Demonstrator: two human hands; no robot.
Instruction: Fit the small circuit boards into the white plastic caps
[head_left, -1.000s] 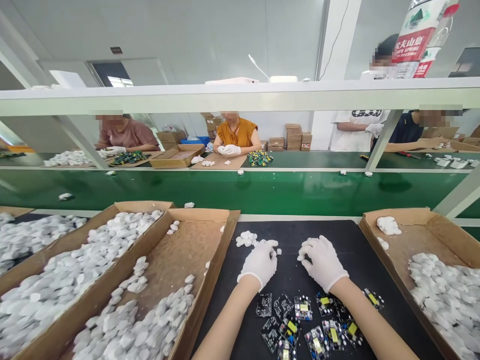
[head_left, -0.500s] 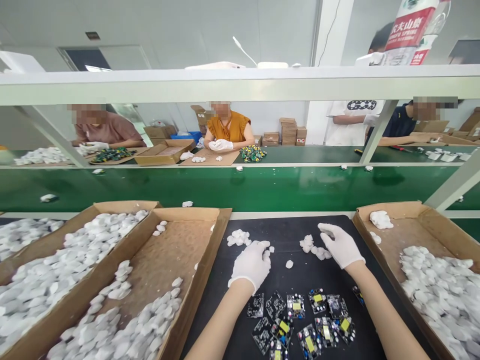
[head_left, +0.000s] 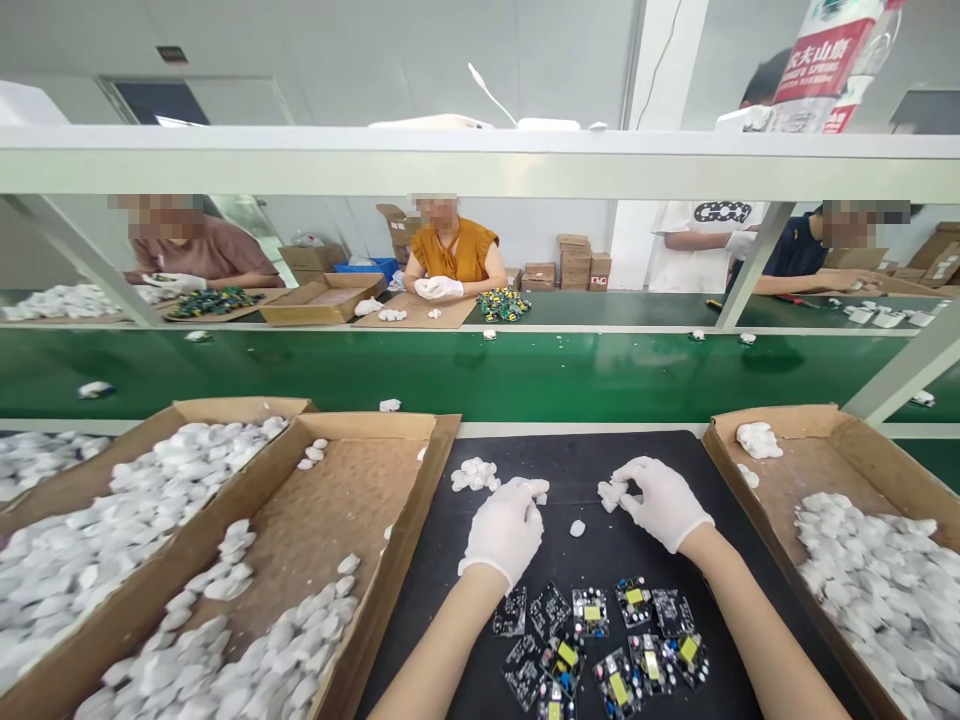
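Note:
My left hand (head_left: 504, 533), in a white glove, rests on the black mat (head_left: 581, 468). Its fingers are bent, and thumb and forefinger close around a small white piece (head_left: 542, 499), mostly covered. My gloved right hand (head_left: 664, 503) pinches at a small clump of white pieces (head_left: 610, 495), its fingertips partly hiding them. A single white piece (head_left: 577, 528) lies between the hands. Beyond my left hand is a small pile of white pieces (head_left: 474, 474). Nearer me, several small circuit boards (head_left: 590, 612) lie spread between my forearms, some with yellow-topped parts.
Cardboard trays (head_left: 409, 535) of white pieces flank the mat on the left, another tray (head_left: 721, 440) on the right. Behind runs a green conveyor belt (head_left: 600, 378) carrying scattered small items. A shelf beam (head_left: 480, 172) crosses above. Co-workers (head_left: 454, 255) sit beyond.
My right hand has come down and left onto the white clump, its fingers closing in. My left hand has edged slightly right against the small piece. Items on the belt have shifted right.

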